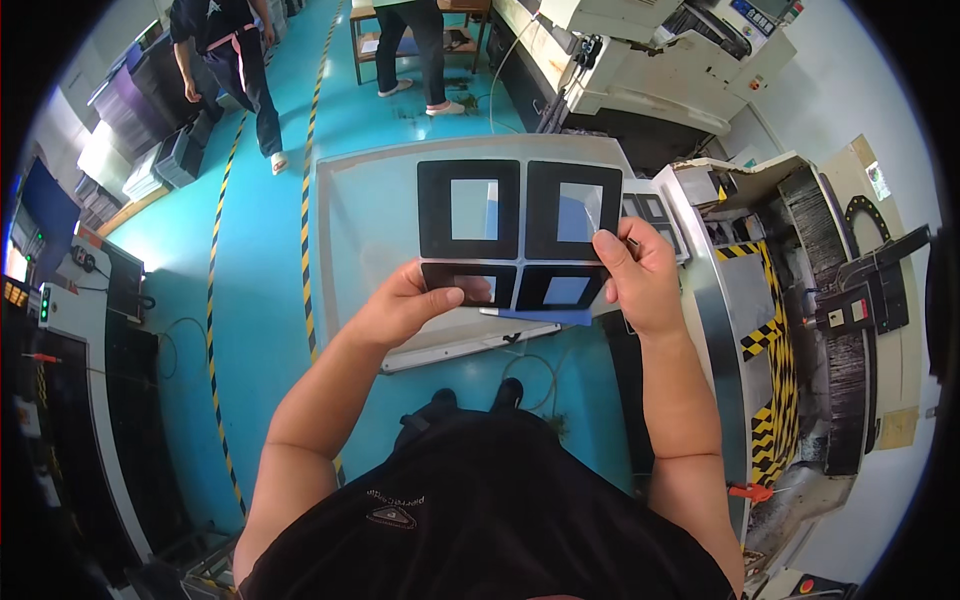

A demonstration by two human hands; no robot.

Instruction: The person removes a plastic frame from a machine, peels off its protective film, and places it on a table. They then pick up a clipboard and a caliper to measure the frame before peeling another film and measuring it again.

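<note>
Both my hands hold up a panel (pixel 536 212) made of four black square frames with see-through windows, joined by narrow pale strips. Its lower row looks foreshortened, so the panel seems bent or tilted there; I cannot tell which. My left hand (pixel 402 306) grips the lower left edge, thumb lying on the front. At the right edge my right hand (pixel 645 275) pinches the panel between thumb and fingers. Behind it, a blue sheet (pixel 548 318) shows through the windows and below the bottom edge. Beneath everything stands a large whitish tub or table with a raised rim (pixel 470 148).
Similar black-framed pieces (pixel 655 212) lie right of the panel, beside a machine with black-yellow striped tape (pixel 768 350). Another machine (pixel 640 75) stands at the far right. Two people, one at the far left (pixel 235 60), one near a wooden table (pixel 410 50), stand on the turquoise floor.
</note>
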